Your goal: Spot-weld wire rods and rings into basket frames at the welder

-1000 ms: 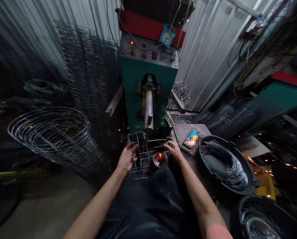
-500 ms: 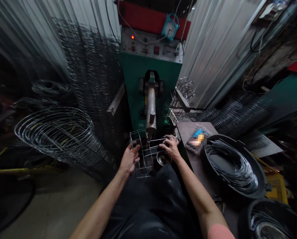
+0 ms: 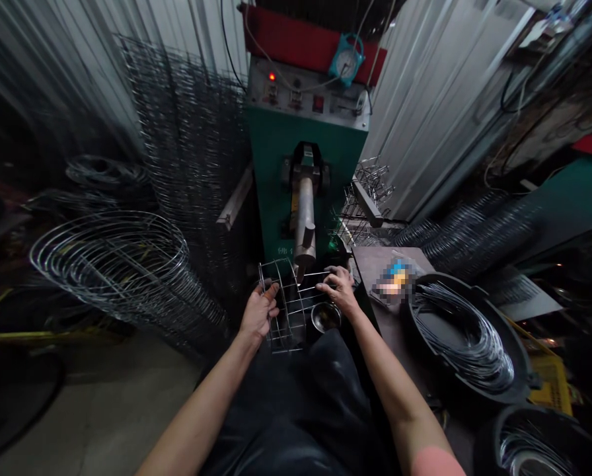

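A wire rack point(image 3: 289, 306) of crossed metal rods hangs in front of a green machine point(image 3: 276, 165), just below the tip of its metal arm point(image 3: 304, 211). My left hand point(image 3: 260, 311) is closed on the rack's left side, thumb on top. My right hand point(image 3: 339, 289) grips the ends of the rods at the right, fingers bent. The rods run between my two hands under the machine's electrode tip. Below my right hand is a round metal bowl point(image 3: 326, 317) with something small and unclear inside.
Stacked wire rings point(image 3: 112, 264) stand at the left, with a tall pile of wire frames point(image 3: 187, 125) behind. On the right, a table point(image 3: 392, 324) bears a blurred packet, and a black tub point(image 3: 521, 350) holds wire hoops point(image 3: 489, 350). Another tub stands at the lower right.
The view has shifted slightly, so the machine appears a little further right and lower. Both hands keep their hold on the rack, which has hardly moved.
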A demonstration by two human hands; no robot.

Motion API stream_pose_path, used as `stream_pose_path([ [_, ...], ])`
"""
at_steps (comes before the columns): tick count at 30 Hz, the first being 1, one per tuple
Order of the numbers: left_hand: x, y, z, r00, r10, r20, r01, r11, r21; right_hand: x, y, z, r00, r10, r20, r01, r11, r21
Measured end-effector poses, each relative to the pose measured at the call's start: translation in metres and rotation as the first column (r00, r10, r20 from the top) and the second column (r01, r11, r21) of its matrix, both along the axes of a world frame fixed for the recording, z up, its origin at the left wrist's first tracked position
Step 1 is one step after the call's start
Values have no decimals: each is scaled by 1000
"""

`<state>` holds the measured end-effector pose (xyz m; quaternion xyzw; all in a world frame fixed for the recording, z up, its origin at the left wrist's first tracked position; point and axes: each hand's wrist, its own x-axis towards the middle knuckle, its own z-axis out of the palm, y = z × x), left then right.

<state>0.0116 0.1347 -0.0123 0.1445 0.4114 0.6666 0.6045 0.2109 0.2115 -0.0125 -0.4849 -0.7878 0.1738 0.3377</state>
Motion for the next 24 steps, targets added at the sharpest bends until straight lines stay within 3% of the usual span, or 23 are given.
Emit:
stream_pose_path([
  [9,-3,15,4,999,-4,37,6,999,-35,-4,13,2,1000,-31,3,31,1000,-4],
  [17,-8,29,-6,997,-39,73,44,997,-65,-5,17,6,997,-46,63,45,999,19],
  [21,-14,25,-7,988,-116,101,121,991,-49,-10,-4,12,990,-113,88,108,992,65],
  [24,-26,1,-9,973,-195,120,201,979,-35,-2,-36,15,991,-68,112,52,989,139],
])
